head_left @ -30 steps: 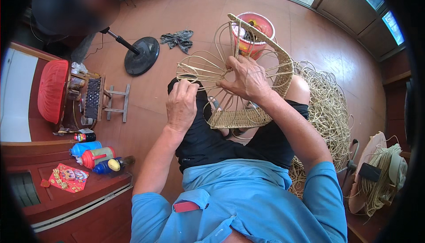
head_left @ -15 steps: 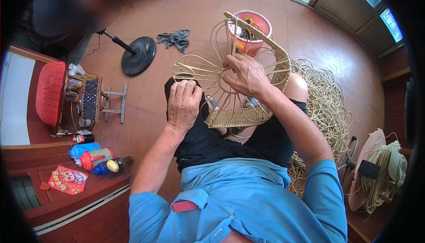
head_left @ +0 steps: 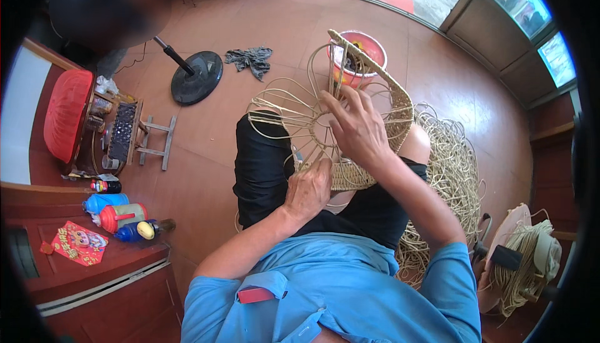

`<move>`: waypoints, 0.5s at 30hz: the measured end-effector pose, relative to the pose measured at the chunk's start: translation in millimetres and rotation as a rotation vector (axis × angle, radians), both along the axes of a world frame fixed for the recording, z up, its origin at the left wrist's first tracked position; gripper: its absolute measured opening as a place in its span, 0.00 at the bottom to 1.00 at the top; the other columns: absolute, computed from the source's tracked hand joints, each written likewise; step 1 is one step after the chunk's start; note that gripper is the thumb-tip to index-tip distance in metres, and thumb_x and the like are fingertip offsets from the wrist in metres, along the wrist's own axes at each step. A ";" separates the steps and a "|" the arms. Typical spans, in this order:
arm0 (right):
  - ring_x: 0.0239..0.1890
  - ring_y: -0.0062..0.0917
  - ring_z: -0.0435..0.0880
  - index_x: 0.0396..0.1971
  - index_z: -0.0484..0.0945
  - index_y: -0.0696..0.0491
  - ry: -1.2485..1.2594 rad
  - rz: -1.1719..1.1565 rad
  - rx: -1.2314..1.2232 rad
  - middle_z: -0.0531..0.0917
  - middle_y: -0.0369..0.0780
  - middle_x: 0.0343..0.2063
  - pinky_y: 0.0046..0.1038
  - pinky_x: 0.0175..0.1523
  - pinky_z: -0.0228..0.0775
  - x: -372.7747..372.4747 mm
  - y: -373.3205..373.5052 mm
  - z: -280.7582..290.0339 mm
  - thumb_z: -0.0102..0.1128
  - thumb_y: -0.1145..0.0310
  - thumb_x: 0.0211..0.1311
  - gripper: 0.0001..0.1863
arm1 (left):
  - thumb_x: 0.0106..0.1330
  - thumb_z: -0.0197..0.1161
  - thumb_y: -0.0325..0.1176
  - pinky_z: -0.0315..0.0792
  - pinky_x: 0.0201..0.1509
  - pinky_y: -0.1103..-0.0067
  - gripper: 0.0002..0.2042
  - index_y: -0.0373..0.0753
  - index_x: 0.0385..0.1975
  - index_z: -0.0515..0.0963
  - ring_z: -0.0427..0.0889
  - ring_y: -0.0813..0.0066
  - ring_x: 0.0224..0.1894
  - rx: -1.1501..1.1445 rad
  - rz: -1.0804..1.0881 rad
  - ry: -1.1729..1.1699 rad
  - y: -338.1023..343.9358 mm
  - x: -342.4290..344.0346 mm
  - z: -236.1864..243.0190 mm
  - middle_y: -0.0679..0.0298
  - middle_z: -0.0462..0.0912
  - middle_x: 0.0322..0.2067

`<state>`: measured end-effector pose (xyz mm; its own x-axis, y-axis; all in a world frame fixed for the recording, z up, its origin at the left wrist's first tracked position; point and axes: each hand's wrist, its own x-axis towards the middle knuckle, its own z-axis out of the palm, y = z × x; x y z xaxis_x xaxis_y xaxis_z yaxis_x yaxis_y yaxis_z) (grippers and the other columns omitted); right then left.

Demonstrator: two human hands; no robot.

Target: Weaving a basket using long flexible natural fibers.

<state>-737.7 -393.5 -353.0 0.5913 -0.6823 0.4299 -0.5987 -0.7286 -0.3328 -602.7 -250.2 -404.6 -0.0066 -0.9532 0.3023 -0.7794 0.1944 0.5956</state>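
- Woven frame (head_left: 402, 100) sits above the lap (head_left: 369, 210), the right hand's (head_left: 359, 125) parted fingers over it, apparently steadying it.
- Left hand (head_left: 309, 190) bunches at the near edge; whether it pinches is unclear.
- Loose cane (head_left: 445, 187) lies right, seemingly within reach.

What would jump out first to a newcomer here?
Probably the partly woven frame in the middle, with the left hand and right hand at it. Next, the big tangle of pale cord on the floor to the right, then the pink bucket just beyond the frame.
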 end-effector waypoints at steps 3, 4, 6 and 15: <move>0.80 0.43 0.67 0.73 0.78 0.40 0.115 -0.115 -0.238 0.73 0.45 0.72 0.54 0.78 0.63 -2.3 11.7 0.8 0.69 0.68 0.66 0.34 | 0.77 0.64 0.29 0.83 0.36 0.58 0.05 0.35 0.43 0.77 0.90 0.47 0.34 0.018 0.001 -0.029 4.6 2.8 -1.6 0.51 0.86 0.33; 0.80 0.43 0.66 0.74 0.78 0.40 0.144 -0.069 -0.326 0.73 0.45 0.72 0.54 0.81 0.59 -1.8 10.0 0.0 0.66 0.68 0.67 0.33 | 0.77 0.64 0.28 0.83 0.36 0.58 0.04 0.35 0.43 0.78 0.90 0.47 0.33 0.006 -0.008 -0.029 4.8 3.1 -2.9 0.51 0.86 0.32; 0.82 0.42 0.64 0.76 0.75 0.41 0.192 0.058 -0.416 0.73 0.43 0.74 0.53 0.85 0.52 -0.5 2.9 -2.3 0.59 0.67 0.69 0.34 | 0.76 0.64 0.27 0.83 0.36 0.59 0.04 0.35 0.43 0.78 0.90 0.47 0.33 -0.019 -0.020 -0.041 3.8 2.7 -5.8 0.51 0.86 0.32; 0.52 0.28 0.85 0.84 0.61 0.48 0.506 0.446 -0.420 0.82 0.35 0.44 0.42 0.73 0.63 28.0 -49.6 -22.1 0.57 0.62 0.75 0.39 | 0.75 0.63 0.30 0.83 0.35 0.56 0.04 0.39 0.43 0.79 0.90 0.45 0.31 -0.040 -0.068 -0.093 -3.9 3.6 0.1 0.50 0.87 0.29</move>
